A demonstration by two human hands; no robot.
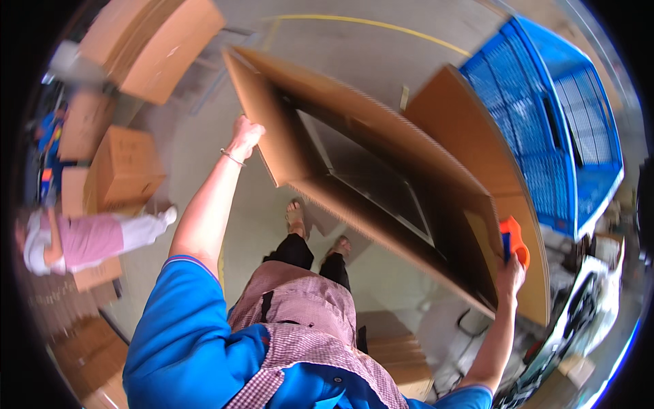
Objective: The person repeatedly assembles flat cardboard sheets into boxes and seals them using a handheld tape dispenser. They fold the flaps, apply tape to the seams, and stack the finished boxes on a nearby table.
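A large cardboard box with raised walls is held up in front of me, tilted, its inside in view. My left hand is closed on the edge of its left wall. At its right end, my right hand grips an orange and blue tape dispenser against the box wall. Whether the fingers of my right hand also hold the cardboard cannot be told. Light-edged gaps or a shiny surface show at the bottom of the box, too dim to make out.
A big cardboard sheet stands behind the box, beside stacked blue plastic crates. Cartons stand at the left, near a person in a pink apron and another in blue. Flattened cardboard lies by my legs.
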